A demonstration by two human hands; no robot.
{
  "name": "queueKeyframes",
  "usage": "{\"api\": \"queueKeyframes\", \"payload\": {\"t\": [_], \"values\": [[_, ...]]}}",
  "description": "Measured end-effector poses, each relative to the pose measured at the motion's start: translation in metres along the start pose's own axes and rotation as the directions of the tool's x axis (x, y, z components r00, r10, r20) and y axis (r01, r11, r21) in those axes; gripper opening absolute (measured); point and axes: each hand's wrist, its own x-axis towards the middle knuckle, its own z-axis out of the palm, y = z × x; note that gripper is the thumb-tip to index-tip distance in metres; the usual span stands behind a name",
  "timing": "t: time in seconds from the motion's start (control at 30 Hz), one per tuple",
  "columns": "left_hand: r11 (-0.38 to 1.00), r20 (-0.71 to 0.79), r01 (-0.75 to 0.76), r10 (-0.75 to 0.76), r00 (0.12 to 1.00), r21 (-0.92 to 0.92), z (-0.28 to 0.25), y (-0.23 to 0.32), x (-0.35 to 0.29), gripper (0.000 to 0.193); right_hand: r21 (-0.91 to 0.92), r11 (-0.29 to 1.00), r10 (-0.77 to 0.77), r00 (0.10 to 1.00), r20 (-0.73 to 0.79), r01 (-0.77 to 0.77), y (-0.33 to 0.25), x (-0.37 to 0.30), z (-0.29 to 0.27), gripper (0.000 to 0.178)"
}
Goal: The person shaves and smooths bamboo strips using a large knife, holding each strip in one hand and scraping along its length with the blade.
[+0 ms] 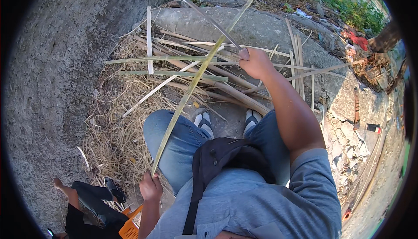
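Observation:
My left hand (151, 187), low by my left knee, is closed round the near end of a long yellow-green bamboo strip (188, 92). The strip slants up and away to the right, over my left thigh and the heap of bamboo. In front of me my right hand (257, 64) grips the handle of a machete (201, 14). Its long blade points to the far left and crosses the strip near the strip's far end; whether they touch I cannot tell. Beneath lie several cut bamboo strips (174, 74) and thicker bamboo poles (237, 94).
Dry shavings (117, 108) cover the ground to the left. A stone slab (270, 26) lies beyond the bamboo. Another person (93, 204) sits at the lower left beside an orange crate (130, 228). A red cloth (358, 40) and a small dark container (372, 128) are at the right.

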Motion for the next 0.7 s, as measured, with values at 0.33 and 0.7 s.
{"api": "queueKeyframes", "payload": {"t": [0.33, 0.7], "values": [[0.998, 0.050, -0.020, 0.023, 0.998, -0.064, -0.001, -0.009, 0.001, 0.032, -0.154, 0.887, -0.357, 0.857, 0.372, 0.436, -0.055, -0.044, 0.013, 0.025], [0.999, 0.075, -0.029, 0.031, 0.997, -0.036, -0.013, -0.006, 0.003, 0.036, -0.010, 1.000, -0.006, 1.000, 0.001, 0.006, -0.007, -0.008, 0.002, 0.026]]}}
